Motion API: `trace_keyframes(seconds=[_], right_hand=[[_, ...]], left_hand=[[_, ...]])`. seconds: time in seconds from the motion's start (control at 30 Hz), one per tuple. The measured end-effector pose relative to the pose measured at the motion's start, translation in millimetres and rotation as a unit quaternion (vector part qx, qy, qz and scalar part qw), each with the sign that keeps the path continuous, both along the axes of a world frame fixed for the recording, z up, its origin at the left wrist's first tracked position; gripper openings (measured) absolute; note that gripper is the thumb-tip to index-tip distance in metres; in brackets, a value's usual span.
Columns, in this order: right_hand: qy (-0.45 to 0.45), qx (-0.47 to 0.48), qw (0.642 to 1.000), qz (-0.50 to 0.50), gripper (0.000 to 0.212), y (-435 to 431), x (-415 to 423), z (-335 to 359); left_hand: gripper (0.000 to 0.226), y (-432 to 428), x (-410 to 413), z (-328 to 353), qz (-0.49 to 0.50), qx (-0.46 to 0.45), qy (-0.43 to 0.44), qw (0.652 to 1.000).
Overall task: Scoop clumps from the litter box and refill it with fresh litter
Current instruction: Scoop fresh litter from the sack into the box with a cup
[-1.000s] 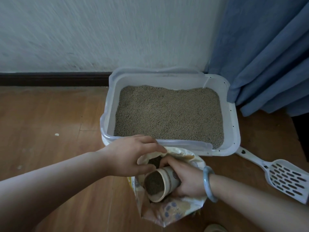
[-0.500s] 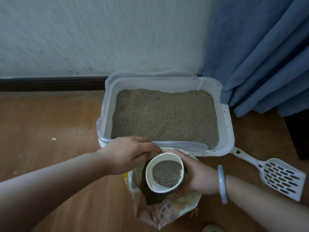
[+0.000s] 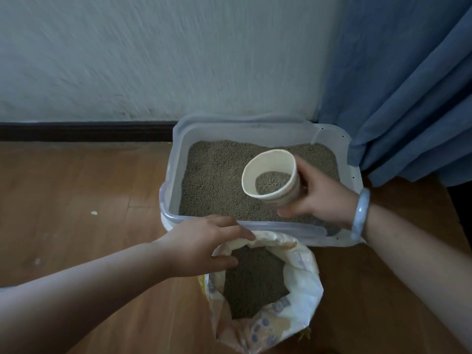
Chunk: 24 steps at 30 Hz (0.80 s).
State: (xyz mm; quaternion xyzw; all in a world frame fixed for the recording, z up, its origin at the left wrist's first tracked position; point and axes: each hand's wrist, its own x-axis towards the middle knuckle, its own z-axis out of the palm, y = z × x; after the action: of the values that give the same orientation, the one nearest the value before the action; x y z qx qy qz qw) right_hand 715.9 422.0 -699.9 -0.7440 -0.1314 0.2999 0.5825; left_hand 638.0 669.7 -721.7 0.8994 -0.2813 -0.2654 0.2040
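i see the right hand (image 3: 319,198) curled round a paper cup (image 3: 270,175), held tilted above the litter box (image 3: 168,190), with some grey-brown litter in the cup's bottom. the box sits on the wood floor (image 3: 76,200) against the wall. the left hand (image 3: 201,246) pinches the rim of the open litter bag (image 3: 304,272), standing just in front of the box. the bag's print is too blurred for me to read.
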Motion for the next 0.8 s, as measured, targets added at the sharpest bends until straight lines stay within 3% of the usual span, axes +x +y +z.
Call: trace_keyframes(seconds=[0.1,0.23,0.33,0.53,0.8], right_hand=[[-0.089,-0.169,0.981,0.018,0.086,12.7,19.2,-19.8],[-0.222,-0.377,0.888,0.145,0.073,37.6,29.5,-50.8],[-0.236,-0.415,0.853,0.212,0.065,62.3,30.2,-61.5],[-0.36,-0.444,0.783,0.246,0.046,91.5,31.3,-65.4],[-0.331,-0.505,0.758,0.248,0.048,44.8,34.4,-63.2]], left_hand=[[0.051,0.8,-1.6,-2.5,0.002,-0.006,0.002,1.0],[0.055,3.8,-4.3,-5.0,0.005,-0.009,-0.005,1.0],[0.06,7.2,-9.7,-6.3,0.005,-0.007,-0.004,1.0],[0.063,10.6,-12.8,-9.0,0.006,-0.011,-0.008,1.0],[0.062,10.3,-11.8,-13.6,0.002,-0.008,-0.013,1.0]])
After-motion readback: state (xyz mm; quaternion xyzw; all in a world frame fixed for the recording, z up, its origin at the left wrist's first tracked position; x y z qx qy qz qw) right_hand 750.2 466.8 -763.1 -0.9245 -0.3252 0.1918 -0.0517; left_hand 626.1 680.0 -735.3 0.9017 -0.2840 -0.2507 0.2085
